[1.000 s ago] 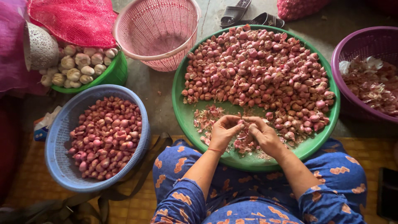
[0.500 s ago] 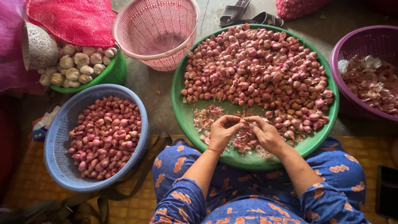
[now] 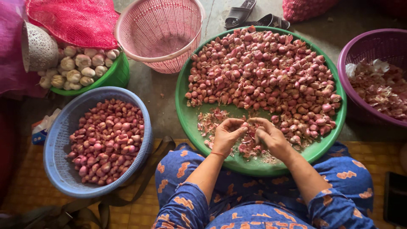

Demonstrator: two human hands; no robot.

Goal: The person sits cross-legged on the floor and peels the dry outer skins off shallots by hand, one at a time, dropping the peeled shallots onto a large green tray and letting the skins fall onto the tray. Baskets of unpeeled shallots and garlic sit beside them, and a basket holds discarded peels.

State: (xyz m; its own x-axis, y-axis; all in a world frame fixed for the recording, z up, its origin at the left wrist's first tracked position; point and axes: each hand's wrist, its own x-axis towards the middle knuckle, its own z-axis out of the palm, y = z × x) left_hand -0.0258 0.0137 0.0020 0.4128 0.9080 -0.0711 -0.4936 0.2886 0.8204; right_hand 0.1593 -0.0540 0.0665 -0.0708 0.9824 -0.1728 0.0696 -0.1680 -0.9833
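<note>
My left hand (image 3: 227, 135) and my right hand (image 3: 271, 136) meet over the near part of a big green round tray (image 3: 186, 118). Their fingertips pinch one small shallot (image 3: 247, 125) between them. The tray holds a heap of unpeeled red shallots (image 3: 263, 68) on its far half and loose pink skins (image 3: 212, 123) near my hands. My knees in blue patterned trousers lie under the tray's near rim.
A blue basket (image 3: 55, 140) of peeled shallots sits at my left. Behind it stands a green bowl of garlic (image 3: 78, 68), an empty pink basket (image 3: 159, 29) and red mesh sacks (image 3: 72, 19). A purple basin (image 3: 352, 55) of skins is at right. Sandals (image 3: 246, 15) lie beyond.
My hands have stayed in the same spot over the tray's near edge, with only small finger movements on the shallot. Nothing else has shifted.
</note>
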